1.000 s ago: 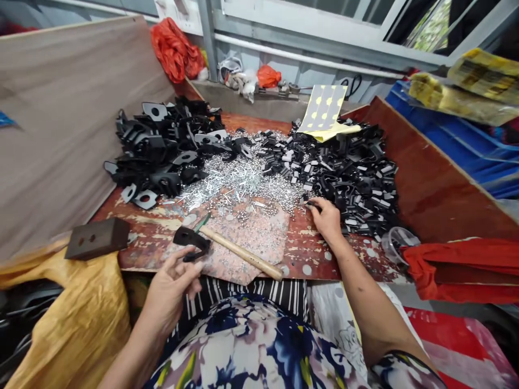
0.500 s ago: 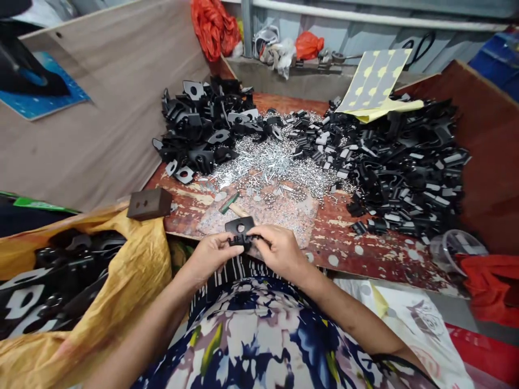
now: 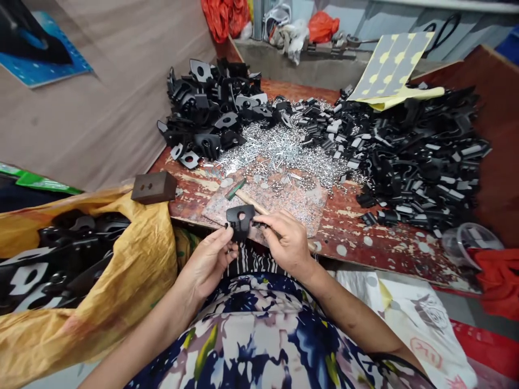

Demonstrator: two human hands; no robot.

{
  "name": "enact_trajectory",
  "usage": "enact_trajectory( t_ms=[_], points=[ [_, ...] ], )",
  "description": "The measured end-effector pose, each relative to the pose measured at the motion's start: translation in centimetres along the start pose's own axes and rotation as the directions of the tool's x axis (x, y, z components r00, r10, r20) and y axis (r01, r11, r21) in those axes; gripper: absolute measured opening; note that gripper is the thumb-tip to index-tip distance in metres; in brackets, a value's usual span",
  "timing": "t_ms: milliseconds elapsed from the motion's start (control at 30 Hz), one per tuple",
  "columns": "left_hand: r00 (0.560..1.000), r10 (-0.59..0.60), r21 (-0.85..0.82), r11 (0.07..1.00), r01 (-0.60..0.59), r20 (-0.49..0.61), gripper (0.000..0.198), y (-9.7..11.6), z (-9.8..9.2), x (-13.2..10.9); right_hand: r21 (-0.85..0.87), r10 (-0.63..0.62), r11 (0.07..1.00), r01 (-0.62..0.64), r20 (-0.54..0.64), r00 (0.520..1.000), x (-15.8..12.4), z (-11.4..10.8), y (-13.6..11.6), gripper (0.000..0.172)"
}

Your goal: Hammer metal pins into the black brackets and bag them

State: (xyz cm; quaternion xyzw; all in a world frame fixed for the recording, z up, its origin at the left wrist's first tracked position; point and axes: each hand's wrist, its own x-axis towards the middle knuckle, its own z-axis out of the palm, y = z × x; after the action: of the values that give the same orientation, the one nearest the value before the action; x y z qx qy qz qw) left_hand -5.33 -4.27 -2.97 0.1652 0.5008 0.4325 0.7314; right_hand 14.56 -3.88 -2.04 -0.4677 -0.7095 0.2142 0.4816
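A black plastic plate (image 3: 240, 215) with a round hole is held up in front of me, just above the table's front edge. My left hand (image 3: 217, 254) pinches its lower left side between thumb and fingers. At the plate's right side is my right hand (image 3: 286, 237), its thumb and forefinger closed on a small dark piece (image 3: 259, 223) too small to name. Whether that piece is joined to the plate I cannot tell. Behind the plate lies a hammer (image 3: 255, 202) with a green head, its wooden handle running partly behind my right hand.
The hammer rests on a speckled slab (image 3: 312, 208) on the worn red table (image 3: 344, 235). Loose metal pins (image 3: 279, 148) lie beyond, between black plate parts (image 3: 211, 108) and small black clips (image 3: 421, 156). A brown block (image 3: 153, 187) sits left, near a yellow sack (image 3: 150, 254) of black parts.
The plate now shows more of its face, and my left fingers have shifted to its left side. My right hand has drawn slightly right. The whole view has shifted a little.
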Motion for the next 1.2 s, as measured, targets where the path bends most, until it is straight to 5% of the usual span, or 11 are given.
enact_trajectory(
  t_ms=[100,200,400,600,767,900,1000,1100,1200],
  points=[
    [0.993,0.116,0.174,0.978,-0.117,0.013,0.031,0.0,0.3,-1.2,-0.088,0.019,0.996,-0.025,-0.074,0.997,-0.5,-0.5,0.0,0.024],
    [0.977,0.153,0.275,0.943,-0.189,0.148,0.026,0.4,1.4,-2.2,-0.137,0.012,0.99,-0.022,-0.072,0.997,-0.8,-0.7,-0.2,0.024],
    [0.954,0.119,0.151,0.975,-0.165,0.277,0.025,0.1,3.4,-2.6,-0.145,-0.004,0.989,-0.005,-0.06,0.998,-1.1,0.0,-1.2,0.028],
    [0.944,0.144,0.15,0.969,-0.195,0.295,0.026,-0.3,3.0,-2.3,-0.115,-0.056,0.992,0.053,-0.024,0.998,-1.6,0.6,-1.2,0.035],
    [0.923,0.249,0.229,0.919,-0.321,0.294,0.028,-0.1,1.9,-1.5,0.168,0.078,0.981,-0.095,0.108,0.991,-2.2,0.8,-1.8,0.04],
    [0.919,0.246,0.309,0.888,-0.341,0.308,0.028,0.1,0.4,-1.0,0.26,0.097,0.943,-0.206,0.377,0.921,-0.7,-0.3,-1.1,0.04],
    [0.933,0.231,0.329,0.889,-0.318,0.277,0.025,0.1,-0.8,-0.6,0.061,0.091,0.988,-0.142,0.511,0.855,3.1,-1.6,0.6,0.031],
    [0.95,0.262,0.289,0.908,-0.303,0.172,0.024,0.2,-1.2,-0.3,-0.314,0.107,0.949,-0.003,0.315,0.943,7.9,-2.0,3.2,0.023],
    [0.96,0.251,0.223,0.936,-0.273,0.123,0.026,0.3,-0.9,-0.1,-0.607,0.056,0.789,0.09,0.217,0.975,11.3,-1.1,6.0,0.013]
  ],
)
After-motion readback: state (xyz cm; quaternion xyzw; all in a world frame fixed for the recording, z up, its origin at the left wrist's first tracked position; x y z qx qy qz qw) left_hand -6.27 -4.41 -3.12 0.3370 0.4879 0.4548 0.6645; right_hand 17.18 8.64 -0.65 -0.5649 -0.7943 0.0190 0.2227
